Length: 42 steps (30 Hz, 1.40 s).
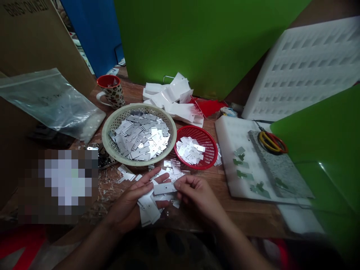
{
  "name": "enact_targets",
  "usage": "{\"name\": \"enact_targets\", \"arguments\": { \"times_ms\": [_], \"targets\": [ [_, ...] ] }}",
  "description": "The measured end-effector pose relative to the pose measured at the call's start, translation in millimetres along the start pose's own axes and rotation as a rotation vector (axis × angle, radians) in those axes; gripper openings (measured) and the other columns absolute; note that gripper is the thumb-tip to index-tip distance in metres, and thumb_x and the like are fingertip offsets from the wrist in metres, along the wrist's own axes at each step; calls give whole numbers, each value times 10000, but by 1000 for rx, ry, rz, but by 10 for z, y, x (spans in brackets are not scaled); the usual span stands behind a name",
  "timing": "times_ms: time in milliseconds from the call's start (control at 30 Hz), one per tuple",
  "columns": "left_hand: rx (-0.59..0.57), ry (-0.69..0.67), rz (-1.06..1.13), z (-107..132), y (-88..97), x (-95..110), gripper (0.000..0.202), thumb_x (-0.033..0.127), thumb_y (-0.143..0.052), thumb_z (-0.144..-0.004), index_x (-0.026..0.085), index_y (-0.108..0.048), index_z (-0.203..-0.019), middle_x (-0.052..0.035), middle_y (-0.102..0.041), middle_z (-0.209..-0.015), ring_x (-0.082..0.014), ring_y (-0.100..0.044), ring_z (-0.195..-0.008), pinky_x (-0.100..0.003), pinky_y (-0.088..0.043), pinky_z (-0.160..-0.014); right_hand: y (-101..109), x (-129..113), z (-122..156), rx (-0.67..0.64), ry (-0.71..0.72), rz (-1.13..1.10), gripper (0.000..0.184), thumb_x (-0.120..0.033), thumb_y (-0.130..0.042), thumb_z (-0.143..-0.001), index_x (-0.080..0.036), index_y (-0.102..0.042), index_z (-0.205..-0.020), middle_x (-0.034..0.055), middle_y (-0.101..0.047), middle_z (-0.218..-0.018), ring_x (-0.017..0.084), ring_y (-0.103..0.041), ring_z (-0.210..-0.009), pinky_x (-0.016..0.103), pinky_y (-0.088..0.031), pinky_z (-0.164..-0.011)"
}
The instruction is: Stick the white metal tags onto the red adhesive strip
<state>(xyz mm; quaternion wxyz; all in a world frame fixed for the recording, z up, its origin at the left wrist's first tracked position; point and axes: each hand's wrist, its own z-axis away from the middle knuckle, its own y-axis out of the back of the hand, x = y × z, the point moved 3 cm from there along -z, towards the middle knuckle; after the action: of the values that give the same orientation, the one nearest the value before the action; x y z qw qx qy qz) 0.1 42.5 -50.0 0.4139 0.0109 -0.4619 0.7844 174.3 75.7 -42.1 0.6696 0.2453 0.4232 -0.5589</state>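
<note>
My left hand is turned palm up, fingers spread, and several small flat metal plates lie across it. Between the thumb and fingertips of my right hand is the end of one oblong metal plate with a small hole in it; it sits just over the left palm. Beyond the hands, a round cream basket is heaped with similar plates. To its right, a smaller red basket holds more of them. Loose plates lie on the wooden table between the baskets and my hands.
A patterned mug and a clear plastic bag stand at the left. Crumpled white packaging lies behind the baskets. At the right, a white foam block carries several plates, a grey slab and yellow-and-red-handled pliers. Green panels rise behind.
</note>
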Motion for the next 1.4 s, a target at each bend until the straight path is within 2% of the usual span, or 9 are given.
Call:
{"name": "enact_targets", "arguments": {
  "times_ms": [267, 333, 400, 500, 633, 933, 1167, 1267, 1400],
  "targets": [
    [10, 6, 59, -4, -19, -3, 397, 141, -546, -886, 202, -572, -1277, -106, -670, -1066, -198, -635, -942, -433, -549, -840, 110, -36, -3, 53, 43, -78, 236, -385, -715, -759, -160, -655, -718, -21, -626, -554, 38, -426, -384, 145, -300, -363],
    [2, 15, 75, -3, -19, -3, 380, 141, -539, -890, 215, -585, -1259, -107, -663, -1103, -240, -608, -1068, -430, -547, -841, 145, -99, 35, 134, 228, 93, 173, -342, -692, -789, -170, -690, -771, 1, -665, -609, 75, -520, -441, 176, -402, -402],
    [-10, 19, 84, 2, -23, 1, 360, 145, -535, -890, 225, -601, -1235, -108, -626, -1223, -278, -555, -1178, -420, -550, -834, 166, -206, 119, 210, 568, 386, 94, -253, -672, -808, -191, -724, -856, 37, -722, -743, 138, -646, -612, 245, -530, -545],
    [-16, 24, 63, 16, -32, 10, 348, 138, -540, -884, 216, -615, -1215, -112, -566, -1340, -289, -550, -1193, -398, -555, -821, 136, -276, 274, 128, 1059, 802, 263, -109, -616, -830, -211, -705, -1056, 71, -734, -952, 175, -686, -856, 298, -570, -750],
    [-4, 28, 41, 30, -32, 19, 364, 124, -553, -875, 217, -610, -1222, -111, -545, -1373, -277, -562, -1184, -385, -561, -818, 149, -213, 353, 0, 1292, 1050, 368, -64, -590, -848, -150, -625, -1204, 117, -717, -1011, 181, -669, -915, 307, -566, -783],
    [-3, 28, 60, 12, -21, 16, 396, 100, -544, -873, 196, -572, -1256, -128, -545, -1371, -273, -574, -1178, -398, -569, -815, 236, -171, 393, 90, 1376, 1126, 353, -90, -558, -878, -147, -608, -1223, 124, -724, -1012, 205, -674, -925, 333, -573, -762],
    [-29, 73, 189, -34, -45, 40, 395, 240, -467, -936, 148, -499, -1319, -180, -534, -1366, -303, -490, -1274, -423, -561, -820, 589, -442, 125, 617, 1207, 1037, 286, -51, -630, -799, -216, -677, -1028, 73, -682, -952, 209, -644, -866, 371, -538, -761],
    [-37, 86, 216, -48, -45, 24, 404, 271, -450, -944, 156, -487, -1330, -176, -547, -1351, -307, -512, -1250, -441, -553, -823, 405, -458, 104, 491, 1160, 1081, 286, -62, -604, -814, -203, -658, -1057, 83, -641, -975, 216, -605, -904, 374, -520, -774],
    [-122, 144, 257, -43, -75, -28, 440, 396, -404, -954, 171, -506, -1319, -139, -683, -1093, -281, -655, -1004, -478, -551, -786, -78, -361, 158, 55, 1049, 1117, 350, -108, -549, -849, -214, -604, -1178, 97, -595, -1149, 238, -551, -1028, 412, -475, -856]
  ]
}}
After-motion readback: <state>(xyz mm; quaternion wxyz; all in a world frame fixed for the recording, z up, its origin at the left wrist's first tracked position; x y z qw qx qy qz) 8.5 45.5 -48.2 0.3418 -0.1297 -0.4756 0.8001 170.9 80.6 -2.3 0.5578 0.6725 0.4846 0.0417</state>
